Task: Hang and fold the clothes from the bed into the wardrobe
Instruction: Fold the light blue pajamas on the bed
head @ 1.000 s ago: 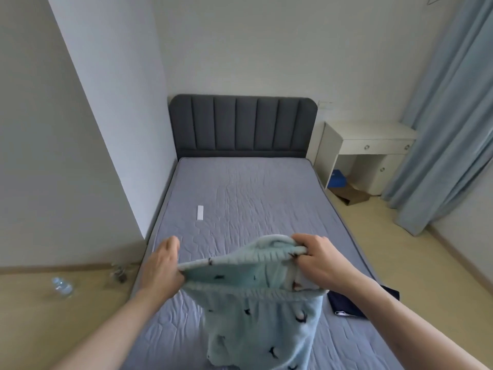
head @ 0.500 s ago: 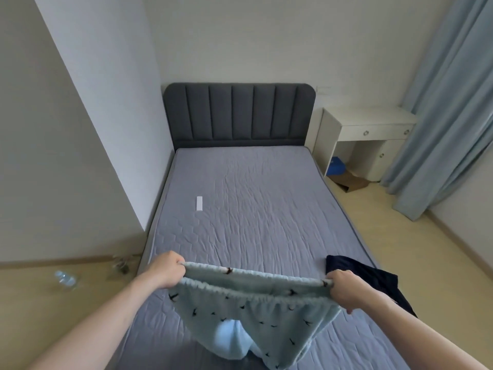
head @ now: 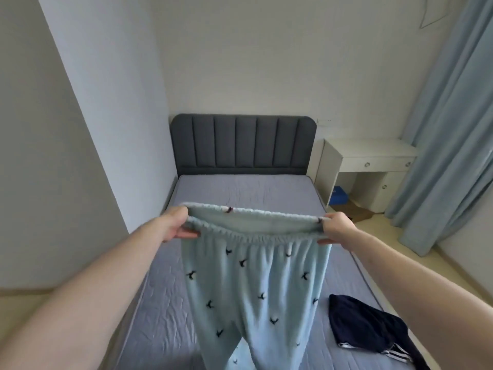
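We held the light-blue pants up over the bed, left hand & right hand each pinching a waistband end. Not folded yet; dark garment lay at bed's near-right edge. Wardrobe not in view.

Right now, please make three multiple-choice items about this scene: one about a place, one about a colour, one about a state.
1. Where does the dark navy garment lie?
A. on the bed, right of the trousers
B. on the desk
C. on the floor by the curtain

2. What colour are the held trousers?
A. red
B. light blue
C. black

3. How do the trousers hang?
A. folded flat
B. bundled in one hand
C. waistband stretched between the left hand and the right hand

Answers: 1 A, it rests on the mattress; 2 B, pale blue with dark marks; 3 C, each hand grips one end.
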`<act>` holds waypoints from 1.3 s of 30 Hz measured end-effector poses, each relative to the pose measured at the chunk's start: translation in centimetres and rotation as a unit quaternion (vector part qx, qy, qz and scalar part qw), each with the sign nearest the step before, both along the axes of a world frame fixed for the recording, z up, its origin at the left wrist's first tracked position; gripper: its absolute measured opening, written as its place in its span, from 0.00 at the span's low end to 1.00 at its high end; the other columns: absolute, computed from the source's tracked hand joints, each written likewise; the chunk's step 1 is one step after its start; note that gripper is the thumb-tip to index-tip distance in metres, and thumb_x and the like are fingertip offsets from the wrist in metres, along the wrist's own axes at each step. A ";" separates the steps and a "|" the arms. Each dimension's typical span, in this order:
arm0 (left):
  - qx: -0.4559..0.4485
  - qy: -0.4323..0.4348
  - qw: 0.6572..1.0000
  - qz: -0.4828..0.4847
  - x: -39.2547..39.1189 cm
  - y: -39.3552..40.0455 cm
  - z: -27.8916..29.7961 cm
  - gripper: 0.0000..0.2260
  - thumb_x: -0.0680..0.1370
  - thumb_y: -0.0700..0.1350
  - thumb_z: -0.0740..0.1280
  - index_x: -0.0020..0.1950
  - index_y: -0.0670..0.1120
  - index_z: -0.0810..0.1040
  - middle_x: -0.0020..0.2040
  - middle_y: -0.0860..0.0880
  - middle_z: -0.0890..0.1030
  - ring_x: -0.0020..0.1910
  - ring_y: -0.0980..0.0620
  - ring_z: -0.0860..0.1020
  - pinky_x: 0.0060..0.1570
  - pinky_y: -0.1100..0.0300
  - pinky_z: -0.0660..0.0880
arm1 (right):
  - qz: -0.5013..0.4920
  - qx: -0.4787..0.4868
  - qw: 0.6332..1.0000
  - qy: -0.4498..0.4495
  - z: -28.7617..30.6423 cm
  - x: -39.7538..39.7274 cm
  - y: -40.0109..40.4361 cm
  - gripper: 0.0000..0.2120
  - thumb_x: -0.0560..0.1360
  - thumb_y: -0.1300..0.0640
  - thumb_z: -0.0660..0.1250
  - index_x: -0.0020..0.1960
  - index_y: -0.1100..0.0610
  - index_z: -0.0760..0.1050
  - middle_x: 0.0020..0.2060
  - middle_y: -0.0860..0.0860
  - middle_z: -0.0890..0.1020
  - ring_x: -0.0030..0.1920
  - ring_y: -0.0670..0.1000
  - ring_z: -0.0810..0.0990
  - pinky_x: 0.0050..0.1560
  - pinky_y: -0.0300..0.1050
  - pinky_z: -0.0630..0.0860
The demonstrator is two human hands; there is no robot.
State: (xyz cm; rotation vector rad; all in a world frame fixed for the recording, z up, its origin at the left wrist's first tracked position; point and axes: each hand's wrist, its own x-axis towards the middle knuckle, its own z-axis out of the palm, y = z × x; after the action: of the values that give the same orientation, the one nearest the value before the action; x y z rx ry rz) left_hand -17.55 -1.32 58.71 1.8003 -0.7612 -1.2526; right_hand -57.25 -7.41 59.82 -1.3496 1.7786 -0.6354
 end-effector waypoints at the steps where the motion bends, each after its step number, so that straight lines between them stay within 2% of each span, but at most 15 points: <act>1: -0.044 -0.007 0.999 0.004 -0.1 -1.7 3.4 0.19 0.82 0.38 0.50 0.67 0.44 0.76 0.51 0.40 0.85 0.40 0.45 0.83 0.39 0.50 0.82 | -0.003 -0.046 0.999 -0.002 2.7 0.3 -1.4 0.13 0.83 0.62 0.61 0.64 0.63 0.78 0.58 0.62 0.79 0.48 0.62 0.82 0.45 0.56 0.85; 3: -0.123 -0.061 0.991 0.007 -0.1 -4.5 10.4 0.19 0.80 0.38 0.52 0.59 0.47 0.80 0.38 0.44 0.85 0.35 0.46 0.80 0.35 0.58 0.75 | -0.004 -0.140 0.990 0.011 8.4 0.9 -3.6 0.15 0.81 0.63 0.59 0.63 0.61 0.80 0.55 0.61 0.81 0.50 0.62 0.82 0.51 0.57 0.84; 6: -0.240 -0.112 0.963 0.043 -0.5 -7.2 20.7 0.15 0.79 0.41 0.54 0.51 0.48 0.82 0.47 0.43 0.82 0.34 0.48 0.79 0.27 0.63 0.71 | 0.012 -0.285 0.956 0.075 16.7 1.7 -5.2 0.17 0.76 0.67 0.58 0.57 0.58 0.82 0.52 0.61 0.83 0.54 0.61 0.80 0.54 0.49 0.79; 7: -0.276 -0.130 0.951 0.057 -0.9 -7.5 23.9 0.15 0.78 0.42 0.55 0.53 0.47 0.82 0.51 0.44 0.82 0.40 0.46 0.81 0.32 0.60 0.76 | 0.021 -0.327 0.941 0.088 19.2 1.9 -5.4 0.17 0.75 0.67 0.58 0.56 0.58 0.82 0.51 0.60 0.83 0.53 0.60 0.79 0.52 0.47 0.75; 9: -0.338 -0.181 0.920 0.084 -1.6 -7.4 29.1 0.21 0.72 0.46 0.56 0.60 0.45 0.82 0.58 0.45 0.82 0.53 0.44 0.81 0.52 0.53 0.80 | 0.028 -0.390 0.916 0.091 23.6 2.5 -5.4 0.18 0.73 0.67 0.58 0.56 0.58 0.81 0.48 0.58 0.81 0.50 0.57 0.76 0.49 0.44 0.70; 11: -0.378 -0.236 0.890 0.099 -1.9 -6.2 32.4 0.25 0.71 0.49 0.56 0.63 0.46 0.80 0.61 0.47 0.81 0.59 0.46 0.78 0.60 0.53 0.76 | 0.026 -0.432 0.898 0.076 26.9 2.9 -5.1 0.19 0.72 0.67 0.56 0.56 0.58 0.81 0.47 0.55 0.79 0.49 0.55 0.74 0.48 0.42 0.69; 16: -0.444 -0.285 0.842 0.114 -1.8 -3.1 32.6 0.18 0.75 0.50 0.58 0.60 0.44 0.78 0.56 0.51 0.79 0.54 0.51 0.76 0.52 0.56 0.73 | 0.029 -0.502 0.863 0.045 28.7 2.2 -2.9 0.19 0.70 0.67 0.56 0.52 0.56 0.81 0.44 0.52 0.81 0.46 0.52 0.75 0.42 0.39 0.66; 20: -0.431 -0.318 0.841 0.072 -1.6 -0.1 25.9 0.08 0.73 0.52 0.61 0.44 0.48 0.72 0.42 0.54 0.75 0.42 0.53 0.72 0.41 0.55 0.68 | 0.065 -0.491 0.866 0.061 23.6 1.1 -0.9 0.16 0.71 0.66 0.58 0.47 0.53 0.81 0.37 0.47 0.81 0.39 0.49 0.76 0.36 0.41 0.68; 22: -0.415 -0.315 0.853 0.041 -1.4 1.2 20.3 0.07 0.73 0.53 0.64 0.44 0.50 0.73 0.44 0.58 0.78 0.45 0.54 0.75 0.43 0.57 0.71 | 0.089 -0.458 0.882 0.069 18.9 0.5 0.2 0.14 0.72 0.66 0.59 0.42 0.51 0.79 0.34 0.45 0.80 0.37 0.45 0.76 0.34 0.40 0.69; 24: -0.384 -0.299 0.873 -0.001 -1.3 2.5 13.5 0.02 0.76 0.47 0.68 0.45 0.54 0.76 0.51 0.61 0.82 0.51 0.56 0.79 0.48 0.62 0.73 | 0.106 -0.414 0.900 0.081 13.0 -0.1 1.3 0.13 0.72 0.67 0.61 0.37 0.51 0.76 0.32 0.47 0.79 0.35 0.47 0.76 0.32 0.43 0.69; 27: -0.290 -0.294 0.909 -0.051 -1.7 4.9 2.4 0.13 0.77 0.41 0.70 0.42 0.60 0.76 0.55 0.61 0.82 0.53 0.59 0.80 0.50 0.60 0.74 | 0.132 -0.322 0.931 0.112 2.5 -0.9 3.2 0.14 0.72 0.68 0.63 0.34 0.51 0.74 0.31 0.48 0.79 0.34 0.50 0.77 0.32 0.46 0.70; 29: -0.216 -0.293 0.928 -0.084 -2.1 6.5 -5.1 0.13 0.76 0.40 0.72 0.40 0.57 0.73 0.55 0.59 0.82 0.53 0.56 0.80 0.51 0.59 0.75 | 0.149 -0.237 0.950 0.136 -4.7 -1.6 4.5 0.14 0.72 0.67 0.64 0.36 0.50 0.76 0.32 0.47 0.80 0.34 0.46 0.78 0.32 0.43 0.72; 32: -0.103 -0.287 0.944 -0.127 -3.2 8.8 -16.1 0.10 0.75 0.39 0.72 0.40 0.50 0.74 0.51 0.57 0.83 0.50 0.53 0.81 0.45 0.66 0.73 | 0.192 -0.103 0.959 0.182 -14.9 -2.4 6.3 0.10 0.69 0.65 0.63 0.38 0.51 0.77 0.36 0.46 0.81 0.39 0.47 0.79 0.41 0.48 0.77; 35: -0.007 -0.295 0.940 -0.173 -4.3 11.5 -26.5 0.06 0.75 0.39 0.69 0.42 0.47 0.74 0.49 0.55 0.80 0.45 0.54 0.78 0.41 0.62 0.70 | 0.238 0.018 0.946 0.219 -24.5 -2.6 8.7 0.10 0.69 0.63 0.62 0.44 0.51 0.78 0.43 0.45 0.81 0.46 0.48 0.78 0.49 0.45 0.76; 39: 0.110 -0.305 0.919 -0.226 -6.1 16.2 -38.5 0.06 0.71 0.40 0.65 0.41 0.48 0.69 0.45 0.52 0.76 0.43 0.51 0.75 0.42 0.59 0.70 | 0.292 0.138 0.914 0.246 -36.5 -3.1 13.0 0.12 0.73 0.59 0.61 0.54 0.51 0.79 0.52 0.46 0.78 0.48 0.47 0.73 0.51 0.38 0.72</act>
State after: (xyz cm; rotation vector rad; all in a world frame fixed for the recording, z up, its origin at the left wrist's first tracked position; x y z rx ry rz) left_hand -23.62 14.92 20.24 2.3280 -1.5026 -1.0769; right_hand -60.35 5.62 23.27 -1.8208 1.6124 0.3006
